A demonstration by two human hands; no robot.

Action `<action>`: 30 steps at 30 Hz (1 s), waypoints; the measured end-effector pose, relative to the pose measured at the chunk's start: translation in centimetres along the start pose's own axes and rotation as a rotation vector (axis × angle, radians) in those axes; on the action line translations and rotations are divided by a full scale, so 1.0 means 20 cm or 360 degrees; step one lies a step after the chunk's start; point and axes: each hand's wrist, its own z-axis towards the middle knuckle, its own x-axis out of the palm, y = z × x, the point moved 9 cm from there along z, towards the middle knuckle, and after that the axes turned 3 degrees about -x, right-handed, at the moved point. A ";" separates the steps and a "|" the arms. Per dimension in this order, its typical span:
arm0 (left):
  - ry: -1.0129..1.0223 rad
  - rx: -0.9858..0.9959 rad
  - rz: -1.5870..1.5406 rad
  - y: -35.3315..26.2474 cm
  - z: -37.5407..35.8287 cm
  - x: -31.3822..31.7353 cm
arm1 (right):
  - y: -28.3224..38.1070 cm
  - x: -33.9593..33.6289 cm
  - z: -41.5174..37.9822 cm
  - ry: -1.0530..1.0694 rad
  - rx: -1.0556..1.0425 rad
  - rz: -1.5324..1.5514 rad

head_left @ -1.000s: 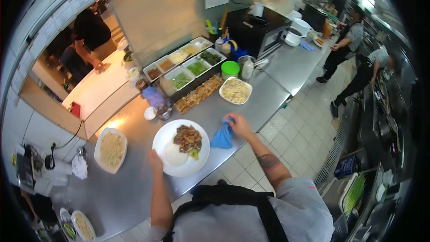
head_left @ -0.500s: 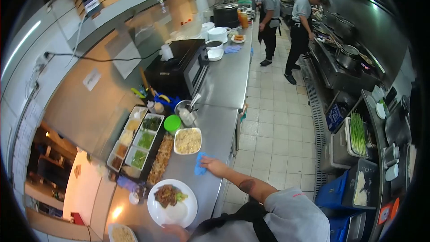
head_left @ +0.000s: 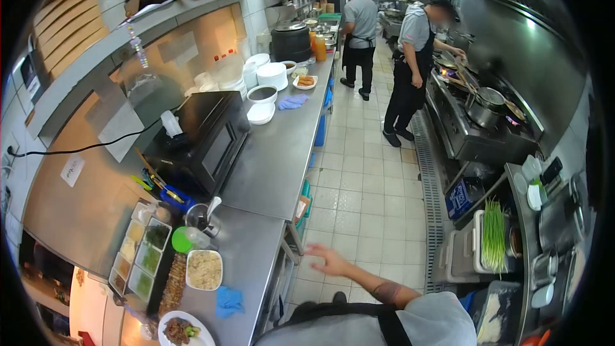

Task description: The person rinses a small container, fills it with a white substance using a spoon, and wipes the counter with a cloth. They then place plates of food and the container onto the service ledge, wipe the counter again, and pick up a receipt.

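My right hand (head_left: 327, 260) is held out past the counter's front edge, above the tiled floor. Its fingers are spread and hold nothing. The hand nearest to it on the counter is none; a crumpled blue cloth (head_left: 229, 302) lies there, to its left. A white plate (head_left: 205, 339) with browned meat and a green vegetable sits at the lower left, partly cut off by the frame. Behind the cloth stands a white tub of pale chopped food (head_left: 204, 270), beside a long tray of browned pieces (head_left: 172, 285). My left hand is out of view.
Several topping containers (head_left: 148, 259) stand by the wall, near a green lid (head_left: 182, 239) and a black oven (head_left: 202, 144). Two people (head_left: 360, 22) (head_left: 410, 57) stand in the aisle. Pots (head_left: 485, 106) and flames are on the stove at right.
My right hand has let go of the blue cloth and moved off the counter, its fingers spreading. My left hand, earlier at the plate, has left view. The camera view has turned right.
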 end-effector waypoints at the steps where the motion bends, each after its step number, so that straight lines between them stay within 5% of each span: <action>1: 0.0047 0.0001 0.0003 -0.06 -0.04 0.09 | -0.07 -0.15 0.04 -0.0073 0.0051 -0.0067; 4: 0.0162 -0.0061 -0.0005 -0.21 -0.14 0.34 | -0.22 -0.53 0.27 -0.0281 0.0279 0.0069; 10: 0.0289 -0.0226 0.0018 -0.36 -0.18 0.88 | -0.67 -0.97 0.87 -0.0468 0.0179 0.0064; 20: 0.0530 -0.0360 0.0055 -0.91 -0.01 1.96 | -1.92 -1.59 1.68 -0.0695 0.0461 0.0227; 30: 0.0594 -0.0610 0.0066 -1.21 -0.09 2.57 | -2.99 -2.50 2.64 -0.1092 0.0821 0.0384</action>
